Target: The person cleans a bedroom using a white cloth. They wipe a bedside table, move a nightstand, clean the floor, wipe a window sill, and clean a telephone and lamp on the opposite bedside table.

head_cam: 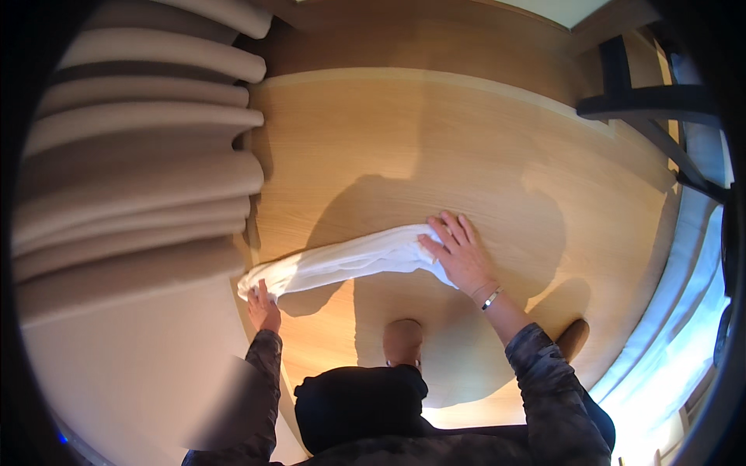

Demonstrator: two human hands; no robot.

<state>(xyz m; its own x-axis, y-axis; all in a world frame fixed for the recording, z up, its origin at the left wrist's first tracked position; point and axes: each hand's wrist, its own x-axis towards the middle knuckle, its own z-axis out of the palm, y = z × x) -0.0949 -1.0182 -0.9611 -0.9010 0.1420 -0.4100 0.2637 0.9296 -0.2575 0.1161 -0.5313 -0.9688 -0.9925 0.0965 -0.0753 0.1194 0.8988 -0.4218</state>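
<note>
A long, bunched white cloth [355, 256] lies across the light wood floor in front of me. At its left end, by the foot of the wall, my left hand [264, 309] has its fingers on the cloth; whether they grip it is hard to tell. My right hand [463, 253] rests on the cloth's right end, palm down with the fingers spread, some of them past its edge onto the floor. A bracelet circles my right wrist.
A beige curtain [140, 175] hangs in deep folds on the left, beside a pale wall [134, 361]. Dark furniture legs [647, 105] stand at the upper right, near a bright sheer curtain [658, 326]. My brown slippers [402, 341] are on the floor below the cloth.
</note>
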